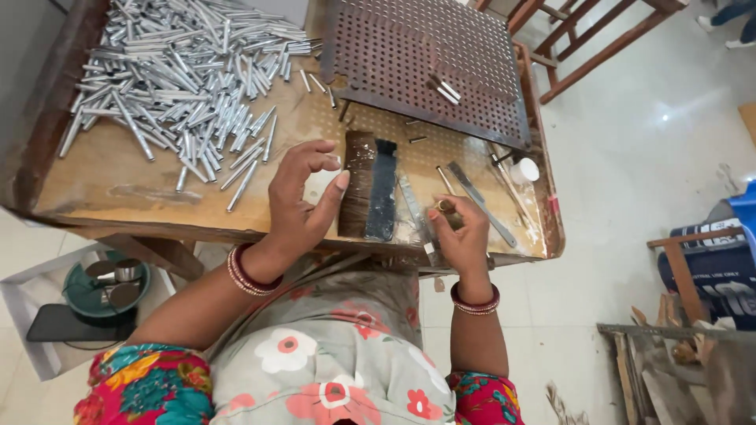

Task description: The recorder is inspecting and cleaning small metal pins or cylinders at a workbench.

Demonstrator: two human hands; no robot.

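Note:
My left hand hovers over the wooden table, fingers spread and curled, thumb near a bundle of brown fibres; nothing is in it. A dark flat block lies just right of the bundle. My right hand is at the table's front edge, its fingers pinched on a small brass-coloured piece. A flat metal strip lies between the two hands.
A large heap of silver metal tubes covers the table's back left. A brown perforated board lies at the back, with two tubes on it. A metal file and a small white jar are at right. Wooden frames stand on the floor.

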